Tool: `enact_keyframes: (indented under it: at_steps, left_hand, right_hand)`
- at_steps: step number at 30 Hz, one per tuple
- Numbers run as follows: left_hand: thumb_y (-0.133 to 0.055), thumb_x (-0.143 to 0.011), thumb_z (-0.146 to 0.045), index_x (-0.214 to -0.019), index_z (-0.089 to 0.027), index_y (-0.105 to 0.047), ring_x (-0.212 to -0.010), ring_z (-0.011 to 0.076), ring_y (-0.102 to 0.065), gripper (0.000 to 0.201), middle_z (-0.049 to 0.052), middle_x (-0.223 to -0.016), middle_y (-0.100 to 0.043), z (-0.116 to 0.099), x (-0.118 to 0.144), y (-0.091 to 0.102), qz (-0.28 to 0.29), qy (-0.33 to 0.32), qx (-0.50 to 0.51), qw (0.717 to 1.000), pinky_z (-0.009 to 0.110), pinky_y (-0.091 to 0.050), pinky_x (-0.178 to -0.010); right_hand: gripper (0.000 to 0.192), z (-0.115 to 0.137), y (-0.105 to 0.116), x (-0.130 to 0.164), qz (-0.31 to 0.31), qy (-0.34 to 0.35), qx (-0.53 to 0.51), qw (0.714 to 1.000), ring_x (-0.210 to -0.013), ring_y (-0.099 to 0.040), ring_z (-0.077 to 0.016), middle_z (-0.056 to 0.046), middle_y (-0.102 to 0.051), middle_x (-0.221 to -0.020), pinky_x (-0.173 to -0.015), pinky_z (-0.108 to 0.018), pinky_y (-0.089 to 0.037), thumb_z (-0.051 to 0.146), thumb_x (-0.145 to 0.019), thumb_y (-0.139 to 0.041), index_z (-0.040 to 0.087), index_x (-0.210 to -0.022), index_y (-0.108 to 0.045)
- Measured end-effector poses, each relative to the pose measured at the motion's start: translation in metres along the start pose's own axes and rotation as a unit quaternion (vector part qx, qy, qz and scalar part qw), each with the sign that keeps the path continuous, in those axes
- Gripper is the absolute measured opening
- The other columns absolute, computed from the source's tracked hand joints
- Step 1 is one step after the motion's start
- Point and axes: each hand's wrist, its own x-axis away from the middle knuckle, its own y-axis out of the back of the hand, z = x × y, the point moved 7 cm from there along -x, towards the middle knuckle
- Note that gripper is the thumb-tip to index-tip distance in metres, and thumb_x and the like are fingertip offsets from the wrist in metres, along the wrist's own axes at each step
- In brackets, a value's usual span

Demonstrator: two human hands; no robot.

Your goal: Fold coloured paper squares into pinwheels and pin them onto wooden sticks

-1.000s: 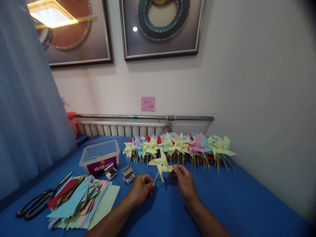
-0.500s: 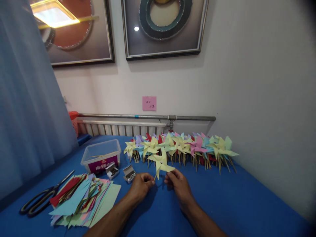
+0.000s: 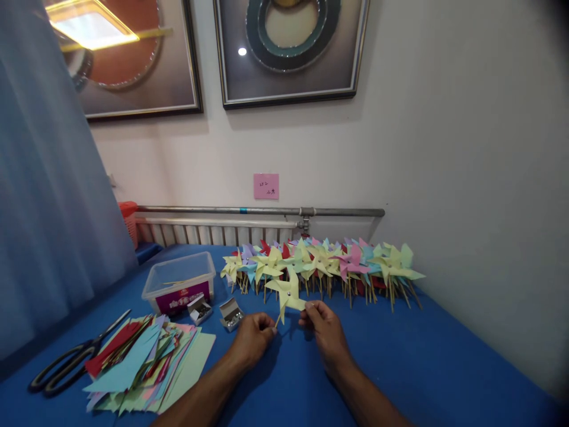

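Your left hand (image 3: 254,335) is curled into a loose fist low over the blue cloth-covered table (image 3: 444,367), its fingertips pinched on the thin wooden stick of the pale yellow paper pinwheel (image 3: 288,295). Your right hand (image 3: 323,330) sits just beside it, thumb and forefinger pressed together on the tip of the pinwheel's lower right blade. The pinwheel stands tilted between your hands, its face turned toward you, a small metal pin at its centre.

Right behind it runs a long row of finished paper pinwheels on sticks (image 3: 329,264), yellow, pink, blue, red and purple, packed close along the wall side of the table. To your left lie two small open cardboard boxes of metal pins (image 3: 216,311), near your left hand but apart from it. Beyond them stands a clear plastic tub with a purple label (image 3: 180,289). Nearer to you on the left is a spread pile of coloured paper squares (image 3: 146,365), and beside that a pair of black-handled scissors (image 3: 73,362) lies flat on the cloth. A pink paper note (image 3: 266,185) is stuck on the wall above the grey metal pipe (image 3: 258,210).
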Motion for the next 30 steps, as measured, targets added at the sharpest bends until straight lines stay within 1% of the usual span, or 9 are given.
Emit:
enact_keyframes:
  at_steps: [3,5,9,14,17,22,30]
  left_hand:
    - [-0.061,-0.072,-0.019,-0.07,-0.016,-0.06,-0.052,0.0101,-0.039,0.004,-0.005,-0.055,-0.048,0.002,-0.001,-0.002,0.005,-0.005,-0.003,1.0,0.024,-0.028,-0.052]
    - [-0.061,-0.072,-0.02,-0.07,-0.016,-0.06,-0.053,0.0104,-0.039,0.004,-0.005,-0.056,-0.048,0.005,-0.003,-0.002,0.003,-0.007,0.004,1.0,0.024,-0.029,-0.052]
    - [-0.061,-0.072,-0.019,-0.069,-0.017,-0.059,-0.052,0.0102,-0.038,0.005,-0.005,-0.055,-0.047,0.008,-0.005,-0.003,0.002,-0.011,0.014,1.0,0.024,-0.028,-0.052]
    - [-0.062,-0.072,-0.019,-0.067,-0.017,-0.057,-0.051,0.0097,-0.037,0.007,-0.005,-0.055,-0.046,0.006,-0.004,-0.003,0.003,-0.008,0.017,1.0,0.024,-0.028,-0.052]
    - [-0.064,-0.072,-0.021,-0.068,-0.017,-0.058,-0.051,0.0095,-0.037,0.008,-0.006,-0.055,-0.046,0.005,-0.003,-0.002,0.004,-0.004,0.022,1.0,0.024,-0.028,-0.052]
    - [-0.071,-0.071,-0.028,-0.068,-0.016,-0.059,-0.05,0.0087,-0.037,0.017,-0.006,-0.054,-0.046,0.006,-0.003,-0.001,-0.003,-0.007,0.029,1.0,0.024,-0.027,-0.051]
    - [-0.068,-0.072,-0.027,-0.069,-0.017,-0.059,-0.05,0.0098,-0.039,0.015,-0.006,-0.054,-0.047,0.006,-0.003,-0.002,0.001,-0.01,0.028,1.0,0.024,-0.029,-0.051]
  right_hand:
    - [0.047,-0.005,-0.002,0.0,0.007,-0.024,0.004,1.0,-0.057,-0.06,-0.0165,-0.001,-0.065,-0.066,-0.047,-0.024,-0.037,0.065,-0.063,-0.078,0.022,-0.069,-0.061]
    - [0.047,-0.007,-0.003,0.002,0.009,-0.027,0.005,1.0,-0.057,-0.06,-0.0159,-0.001,-0.065,-0.067,-0.046,-0.024,-0.035,0.066,-0.065,-0.077,0.021,-0.07,-0.061]
    - [0.05,-0.006,-0.001,0.002,-0.001,-0.017,0.004,1.0,-0.058,-0.061,-0.0155,-0.001,-0.066,-0.07,-0.047,-0.024,-0.037,0.07,-0.07,-0.072,0.021,-0.071,-0.062]
    - [0.05,-0.009,0.0,0.0,-0.005,-0.017,0.005,1.0,-0.058,-0.06,-0.0151,-0.003,-0.068,-0.071,-0.047,-0.024,-0.037,0.07,-0.07,-0.072,0.021,-0.071,-0.062]
    - [0.048,-0.012,-0.004,0.001,0.014,-0.026,0.006,1.0,-0.057,-0.06,-0.015,-0.002,-0.067,-0.069,-0.047,-0.024,-0.037,0.067,-0.069,-0.074,0.021,-0.07,-0.06]
    - [0.049,-0.016,-0.012,0.003,0.061,-0.03,0.033,0.997,-0.054,-0.058,-0.0145,-0.001,-0.067,-0.068,-0.047,-0.024,-0.038,0.068,-0.067,-0.074,0.021,-0.071,-0.06]
    - [0.046,-0.018,-0.017,0.005,0.097,-0.024,0.05,0.994,-0.056,-0.059,-0.0141,-0.001,-0.066,-0.067,-0.05,-0.025,-0.041,0.064,-0.069,-0.075,0.02,-0.073,-0.062]
